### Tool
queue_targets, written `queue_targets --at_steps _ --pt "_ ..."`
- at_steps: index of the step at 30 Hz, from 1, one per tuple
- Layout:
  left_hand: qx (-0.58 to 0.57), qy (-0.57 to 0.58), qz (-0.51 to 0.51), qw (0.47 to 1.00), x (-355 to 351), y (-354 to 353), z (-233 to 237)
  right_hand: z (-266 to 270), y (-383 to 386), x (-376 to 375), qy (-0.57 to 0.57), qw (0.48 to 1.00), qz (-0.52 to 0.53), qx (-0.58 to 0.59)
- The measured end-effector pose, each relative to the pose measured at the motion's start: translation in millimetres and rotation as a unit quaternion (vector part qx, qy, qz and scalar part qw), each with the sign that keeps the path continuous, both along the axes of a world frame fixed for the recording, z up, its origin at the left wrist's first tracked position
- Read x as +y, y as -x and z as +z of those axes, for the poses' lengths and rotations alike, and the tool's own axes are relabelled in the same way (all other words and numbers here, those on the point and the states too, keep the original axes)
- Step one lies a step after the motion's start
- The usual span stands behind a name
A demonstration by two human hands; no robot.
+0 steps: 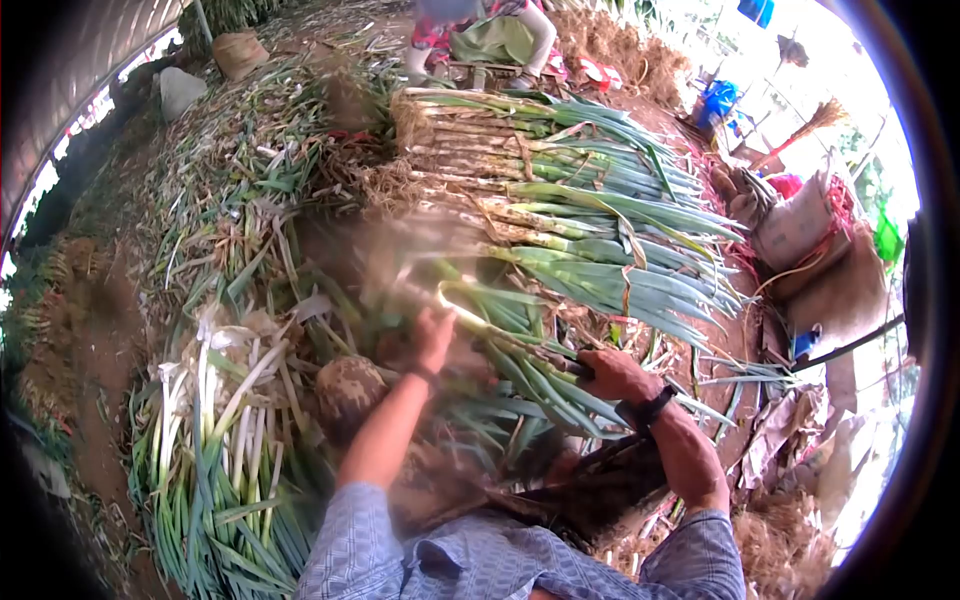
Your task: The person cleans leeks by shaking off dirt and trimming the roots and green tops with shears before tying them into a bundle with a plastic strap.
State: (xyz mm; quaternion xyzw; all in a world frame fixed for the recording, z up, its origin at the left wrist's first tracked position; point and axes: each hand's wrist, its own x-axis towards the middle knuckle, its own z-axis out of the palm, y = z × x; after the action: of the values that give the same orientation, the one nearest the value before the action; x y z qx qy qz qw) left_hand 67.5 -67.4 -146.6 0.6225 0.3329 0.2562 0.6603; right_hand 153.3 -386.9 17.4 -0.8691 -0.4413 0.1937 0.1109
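The left grip (432, 338) is blurred but looks closed around the pale stem of a leek (472, 318); the right grip (618, 378) is curled at that leek's leafy end, though whether it holds the leaves firmly I cannot tell. The leek lies slantwise just on the near side of the pile (600, 225), whose lowest leaves crowd close above it. Loose greens (560, 400) lie under the leek, also on the pile's near side. Left of the pile and nearer the wearer, a mottled brown shape (348, 388) stands between the left forearm and some white-stemmed leeks (215, 430). Trimmings (230, 190) spread left of the pile. Beyond it sits another person (500, 40); right of it are sacks (800, 235) and, farther back, a blue bag (718, 100).
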Motion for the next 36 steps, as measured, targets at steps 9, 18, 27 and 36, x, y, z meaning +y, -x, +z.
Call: queue_targets --at_steps 9,18,27,36 --pt "0.022 0.167 0.011 0.986 12.8 -8.5 1.9 17.0 -0.1 -22.4 0.020 0.999 -0.038 0.024" --pt "-0.116 0.141 -0.015 0.983 11.9 -16.5 12.4 8.1 -3.9 -20.0 0.000 0.998 -0.043 0.040" --pt "-0.181 0.367 -0.054 0.911 -2.8 -16.5 23.3 -16.1 -20.9 12.7 -0.020 0.999 -0.046 -0.009" --pt "-0.145 0.271 -0.071 0.949 1.3 -18.1 -4.6 -22.5 -30.9 74.4 -0.044 0.998 -0.028 -0.024"
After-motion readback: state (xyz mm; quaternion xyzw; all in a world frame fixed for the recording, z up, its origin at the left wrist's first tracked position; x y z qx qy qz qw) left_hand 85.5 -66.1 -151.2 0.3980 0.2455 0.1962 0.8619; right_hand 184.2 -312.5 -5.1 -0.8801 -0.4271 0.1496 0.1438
